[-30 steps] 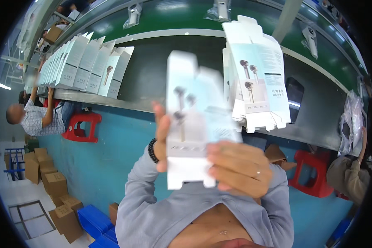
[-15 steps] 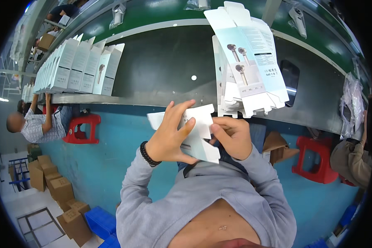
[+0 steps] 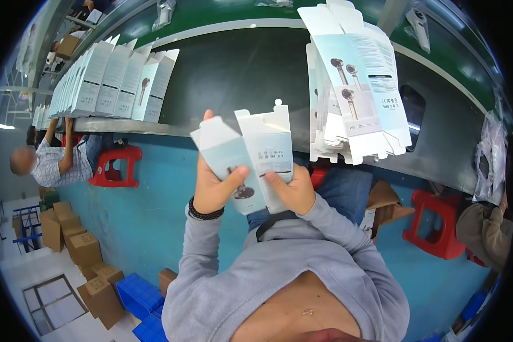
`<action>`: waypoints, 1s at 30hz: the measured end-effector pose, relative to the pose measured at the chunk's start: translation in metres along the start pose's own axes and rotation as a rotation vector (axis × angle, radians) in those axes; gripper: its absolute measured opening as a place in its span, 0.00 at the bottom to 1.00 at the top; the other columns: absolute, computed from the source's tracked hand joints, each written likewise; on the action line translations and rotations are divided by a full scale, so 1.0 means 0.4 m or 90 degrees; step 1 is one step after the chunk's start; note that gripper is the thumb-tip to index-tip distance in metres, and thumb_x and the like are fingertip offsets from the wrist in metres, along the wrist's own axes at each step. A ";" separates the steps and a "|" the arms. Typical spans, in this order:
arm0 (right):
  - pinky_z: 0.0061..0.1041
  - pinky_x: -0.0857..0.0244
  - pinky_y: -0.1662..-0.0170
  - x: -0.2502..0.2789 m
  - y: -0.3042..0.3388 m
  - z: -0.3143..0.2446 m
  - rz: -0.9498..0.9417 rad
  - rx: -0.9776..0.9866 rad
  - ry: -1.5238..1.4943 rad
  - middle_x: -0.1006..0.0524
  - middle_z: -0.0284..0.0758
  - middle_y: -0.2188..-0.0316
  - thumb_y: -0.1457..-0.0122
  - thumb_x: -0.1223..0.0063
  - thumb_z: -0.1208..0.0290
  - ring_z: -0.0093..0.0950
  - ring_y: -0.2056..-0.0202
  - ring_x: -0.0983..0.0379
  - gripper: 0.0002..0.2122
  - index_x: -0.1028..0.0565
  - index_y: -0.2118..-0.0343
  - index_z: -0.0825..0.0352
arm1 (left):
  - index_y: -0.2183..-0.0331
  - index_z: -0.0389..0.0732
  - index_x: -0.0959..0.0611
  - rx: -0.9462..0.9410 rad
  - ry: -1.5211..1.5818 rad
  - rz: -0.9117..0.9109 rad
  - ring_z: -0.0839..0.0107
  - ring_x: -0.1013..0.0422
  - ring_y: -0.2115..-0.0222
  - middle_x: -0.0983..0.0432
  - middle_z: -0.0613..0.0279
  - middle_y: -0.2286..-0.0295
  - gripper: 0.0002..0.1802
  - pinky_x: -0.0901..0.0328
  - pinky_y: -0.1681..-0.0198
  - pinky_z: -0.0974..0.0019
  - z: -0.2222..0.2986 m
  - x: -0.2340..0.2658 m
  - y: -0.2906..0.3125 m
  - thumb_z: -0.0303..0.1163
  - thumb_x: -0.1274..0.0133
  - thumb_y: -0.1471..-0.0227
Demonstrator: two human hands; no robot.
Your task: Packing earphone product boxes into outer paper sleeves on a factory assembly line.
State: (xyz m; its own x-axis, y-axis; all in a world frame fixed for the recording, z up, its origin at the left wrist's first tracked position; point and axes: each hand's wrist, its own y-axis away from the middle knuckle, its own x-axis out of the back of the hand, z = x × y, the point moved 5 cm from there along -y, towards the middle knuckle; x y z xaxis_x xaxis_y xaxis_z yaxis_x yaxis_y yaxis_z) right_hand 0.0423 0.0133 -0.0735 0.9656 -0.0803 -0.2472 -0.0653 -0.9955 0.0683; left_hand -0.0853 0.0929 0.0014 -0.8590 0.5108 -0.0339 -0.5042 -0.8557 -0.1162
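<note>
Above my lap, in front of the bench edge, I hold a light-blue and white folding carton point(image 3: 275, 149) with a device printed on its front. It is partly opened out, and its white flaps point toward the bench. My left hand point(image 3: 213, 185) grips the left panel, thumb across the front and fingers behind. My right hand point(image 3: 297, 191) holds the right panel low down, its thumb on the face. On the bench to the right lies a stack of flat cartons point(image 3: 353, 85) of the same print.
Opened cartons point(image 3: 117, 82) stand in a row at the bench's left, near a seated person point(image 3: 57, 162). A dark phone point(image 3: 411, 114) lies right of the stack. Red stools point(image 3: 436, 225), brown boxes point(image 3: 85, 251) and blue crates point(image 3: 138, 293) are on the floor. A plastic-wrapped item point(image 3: 487, 159) hangs at right.
The carton has turned and now stands with its printed faces toward me and flaps upward. My left hand has moved its grip to the left panel, my right hand to the lower right.
</note>
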 end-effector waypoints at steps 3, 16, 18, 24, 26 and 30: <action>0.22 0.34 0.64 0.009 -0.018 -0.026 0.055 0.054 0.006 0.23 0.38 0.67 0.47 0.45 0.66 0.24 0.66 0.26 0.16 0.28 0.61 0.73 | 0.44 0.33 0.46 0.136 0.049 -0.011 0.69 0.40 0.51 0.40 0.57 0.50 0.43 0.44 0.49 0.64 -0.056 0.028 0.024 0.27 0.42 0.58; 0.32 0.55 0.42 -0.005 -0.062 -0.042 -0.036 0.193 -0.161 0.46 0.45 0.44 0.53 0.49 0.41 0.34 0.43 0.48 0.48 0.60 0.40 0.67 | 0.42 0.37 0.58 0.045 -0.149 0.072 0.44 0.55 0.43 0.55 0.38 0.44 0.60 0.47 0.47 0.51 -0.099 0.025 0.039 0.43 0.36 0.66; 0.32 0.61 0.40 -0.023 -0.061 -0.024 -0.020 0.221 -0.071 0.51 0.45 0.41 0.54 0.44 0.44 0.35 0.40 0.54 0.51 0.64 0.40 0.69 | 0.41 0.38 0.59 -0.109 -0.325 -0.011 0.41 0.59 0.42 0.57 0.36 0.44 0.61 0.49 0.46 0.50 -0.057 -0.017 0.034 0.41 0.37 0.66; 0.28 0.45 0.48 -0.010 -0.047 0.004 0.039 0.180 -0.081 0.38 0.42 0.48 0.53 0.40 0.54 0.33 0.48 0.41 0.40 0.46 0.43 0.71 | 0.42 0.38 0.48 -0.281 -0.547 -0.198 0.35 0.65 0.42 0.45 0.48 0.46 0.49 0.72 0.47 0.31 -0.001 -0.067 0.041 0.49 0.47 0.59; 0.28 0.44 0.49 -0.001 -0.036 -0.010 0.067 0.228 0.002 0.37 0.42 0.50 0.53 0.40 0.53 0.33 0.50 0.40 0.39 0.45 0.43 0.70 | 0.42 0.38 0.46 -0.258 -0.592 -0.248 0.35 0.62 0.42 0.40 0.50 0.49 0.45 0.73 0.47 0.31 0.021 -0.052 0.026 0.49 0.49 0.56; 0.28 0.43 0.52 -0.007 -0.032 -0.066 0.085 0.346 0.117 0.35 0.42 0.54 0.52 0.43 0.53 0.34 0.54 0.38 0.35 0.42 0.45 0.68 | 0.47 0.37 0.39 -0.299 -0.477 -0.176 0.41 0.43 0.49 0.33 0.50 0.57 0.32 0.55 0.48 0.39 0.013 -0.059 0.005 0.39 0.51 0.50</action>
State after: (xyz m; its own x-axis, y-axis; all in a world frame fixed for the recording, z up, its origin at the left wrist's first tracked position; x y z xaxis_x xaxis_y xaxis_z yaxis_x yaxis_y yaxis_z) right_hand 0.0470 0.0277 -0.0482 0.9648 -0.2447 -0.0963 -0.2620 -0.8637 -0.4306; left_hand -0.0665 0.0786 0.0073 -0.6292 0.3648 0.6863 -0.7524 -0.5073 -0.4202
